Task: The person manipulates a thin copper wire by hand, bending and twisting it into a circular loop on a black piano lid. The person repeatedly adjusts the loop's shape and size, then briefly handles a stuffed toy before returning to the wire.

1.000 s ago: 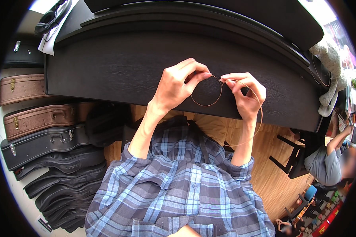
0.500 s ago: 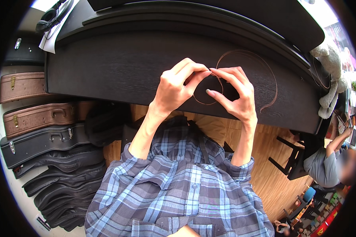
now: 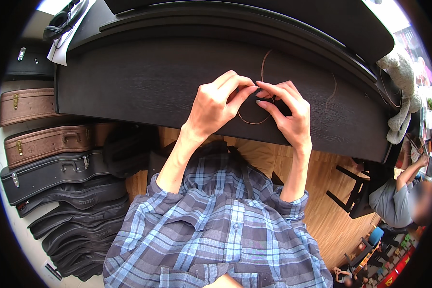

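Note:
A thin copper-coloured string (image 3: 253,123), like a guitar string, hangs in a small loop below my fingertips. My left hand (image 3: 210,103) is closed, pinching the string between thumb and forefinger. Close beside it, my right hand (image 3: 293,113) has its fingers bent around the loop's right side; its forefinger meets the left fingertips, and its thumb is curled in underneath. Another stretch of the string rises above my right fingers, and a faint piece shows further right. Both hands are over a dark wood-grained lid (image 3: 129,79), seemingly of a piano. My fingers hide the pinched spot.
Brown and black instrument cases (image 3: 48,144) are stacked at the left, with soft black bags below. Headphones (image 3: 60,26) rest at the far left corner. A grey plush toy (image 3: 398,96) sits by the lid's right end. A dark stool (image 3: 353,192) and a seated person (image 3: 393,201) are at the right.
The string's wide arc on the right has shifted, and much of it no longer shows clearly. My right thumb has curled inward toward the fingers. My left hand has barely moved.

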`<action>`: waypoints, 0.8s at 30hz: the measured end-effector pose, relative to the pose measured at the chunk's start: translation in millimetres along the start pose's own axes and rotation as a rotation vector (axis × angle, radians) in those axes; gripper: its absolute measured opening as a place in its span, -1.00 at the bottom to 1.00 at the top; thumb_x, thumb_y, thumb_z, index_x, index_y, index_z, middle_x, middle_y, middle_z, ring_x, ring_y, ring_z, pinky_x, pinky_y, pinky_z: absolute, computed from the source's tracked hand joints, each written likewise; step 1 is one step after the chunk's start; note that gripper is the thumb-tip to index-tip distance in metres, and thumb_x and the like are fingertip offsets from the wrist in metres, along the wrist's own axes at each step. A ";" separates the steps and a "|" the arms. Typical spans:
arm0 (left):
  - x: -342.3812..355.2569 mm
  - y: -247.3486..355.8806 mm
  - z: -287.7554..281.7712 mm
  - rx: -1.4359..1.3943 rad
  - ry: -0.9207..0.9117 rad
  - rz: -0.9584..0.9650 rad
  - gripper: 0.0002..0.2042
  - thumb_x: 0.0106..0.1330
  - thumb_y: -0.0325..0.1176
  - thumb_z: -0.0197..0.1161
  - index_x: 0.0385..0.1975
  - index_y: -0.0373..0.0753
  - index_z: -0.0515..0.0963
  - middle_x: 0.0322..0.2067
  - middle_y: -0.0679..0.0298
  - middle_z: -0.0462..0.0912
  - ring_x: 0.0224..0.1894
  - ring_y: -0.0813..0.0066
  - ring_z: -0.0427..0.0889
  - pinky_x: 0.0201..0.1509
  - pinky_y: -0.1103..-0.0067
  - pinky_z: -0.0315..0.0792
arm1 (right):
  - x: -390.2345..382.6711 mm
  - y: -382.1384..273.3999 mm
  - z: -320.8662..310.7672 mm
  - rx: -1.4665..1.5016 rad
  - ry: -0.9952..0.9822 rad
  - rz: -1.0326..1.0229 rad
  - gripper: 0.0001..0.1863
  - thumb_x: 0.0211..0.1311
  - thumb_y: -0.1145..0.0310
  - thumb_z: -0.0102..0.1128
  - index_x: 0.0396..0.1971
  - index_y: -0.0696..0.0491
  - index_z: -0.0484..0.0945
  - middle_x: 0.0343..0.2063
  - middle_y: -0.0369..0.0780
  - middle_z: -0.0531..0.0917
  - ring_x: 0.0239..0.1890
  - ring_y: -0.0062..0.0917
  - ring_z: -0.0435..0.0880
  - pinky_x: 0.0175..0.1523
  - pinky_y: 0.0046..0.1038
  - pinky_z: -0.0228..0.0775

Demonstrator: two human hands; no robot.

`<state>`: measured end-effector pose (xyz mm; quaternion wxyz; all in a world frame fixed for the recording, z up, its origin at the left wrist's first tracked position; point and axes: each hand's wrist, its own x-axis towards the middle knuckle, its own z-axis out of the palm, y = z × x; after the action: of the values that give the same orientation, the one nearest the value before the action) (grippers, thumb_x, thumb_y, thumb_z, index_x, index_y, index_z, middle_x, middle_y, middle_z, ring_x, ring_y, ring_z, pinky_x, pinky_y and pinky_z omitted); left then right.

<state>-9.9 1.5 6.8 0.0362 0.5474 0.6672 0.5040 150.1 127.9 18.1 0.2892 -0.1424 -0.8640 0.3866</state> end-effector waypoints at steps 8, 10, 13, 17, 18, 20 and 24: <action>2.5 1.7 3.9 0.116 0.019 0.102 -0.91 0.33 -0.54 0.39 -0.27 -0.27 0.61 -0.26 0.27 0.72 -0.48 0.45 0.71 -0.47 0.57 0.58 | -2.1 2.9 3.2 -0.087 -0.005 -0.056 -0.53 0.15 0.60 0.41 0.09 -0.03 0.71 -0.31 -0.34 0.81 -0.26 -0.49 0.71 -0.10 -0.44 0.56; 2.3 0.7 4.2 0.045 -0.050 0.079 -0.93 0.36 -0.50 0.36 -0.25 -0.24 0.59 -0.24 0.29 0.71 -0.40 0.34 0.77 -0.42 0.52 0.63 | -2.5 3.1 2.7 -0.097 -0.004 -0.058 -0.55 0.18 0.57 0.40 0.09 -0.07 0.71 -0.32 -0.39 0.81 -0.29 -0.52 0.70 -0.12 -0.44 0.54; 1.9 -3.0 6.7 0.059 -0.058 0.114 -0.91 0.35 -0.52 0.35 -0.24 -0.23 0.58 -0.28 0.29 0.70 -0.41 0.32 0.76 -0.39 0.50 0.63 | -3.4 2.4 1.3 -0.086 -0.014 -0.040 -0.58 0.18 0.60 0.40 0.05 -0.02 0.71 -0.30 -0.35 0.82 -0.29 -0.51 0.71 -0.10 -0.45 0.55; 1.5 -7.9 6.9 0.062 -0.041 0.142 -0.90 0.34 -0.53 0.36 -0.26 -0.23 0.57 -0.30 0.28 0.71 -0.43 0.29 0.75 -0.37 0.49 0.63 | -6.4 1.6 5.1 0.079 0.112 0.045 -0.63 0.14 0.64 0.44 -0.03 0.06 0.72 -0.29 -0.26 0.83 -0.26 -0.48 0.79 -0.11 -0.48 0.62; 1.1 -7.8 6.7 0.069 -0.037 0.154 -0.91 0.33 -0.53 0.37 -0.26 -0.24 0.58 -0.32 0.28 0.72 -0.43 0.30 0.75 -0.37 0.49 0.62 | -6.9 2.1 5.9 0.136 0.167 0.061 -0.64 0.13 0.62 0.46 -0.05 0.04 0.72 -0.29 -0.27 0.83 -0.26 -0.48 0.80 -0.15 -0.49 0.62; 0.6 -6.5 5.6 0.049 -0.039 0.144 -0.91 0.33 -0.52 0.37 -0.28 -0.24 0.58 -0.36 0.27 0.71 -0.44 0.31 0.75 -0.38 0.50 0.62 | -7.4 4.2 4.6 0.114 0.175 0.044 -0.71 0.11 0.63 0.48 -0.15 0.06 0.74 -0.27 -0.24 0.83 -0.24 -0.47 0.82 -0.15 -0.50 0.65; 0.1 -2.1 2.6 0.002 -0.059 0.058 -0.93 0.34 -0.51 0.39 -0.31 -0.25 0.60 -0.42 0.25 0.72 -0.45 0.32 0.76 -0.40 0.52 0.61 | -7.1 5.5 2.5 -0.060 0.174 -0.034 -0.80 0.08 0.62 0.52 -0.29 0.06 0.78 -0.28 -0.23 0.81 -0.26 -0.49 0.81 -0.16 -0.50 0.67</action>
<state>-9.7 3.5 4.1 0.0409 0.5813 0.6500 0.4878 154.3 126.8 9.9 0.3656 -0.1693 -0.8491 0.3417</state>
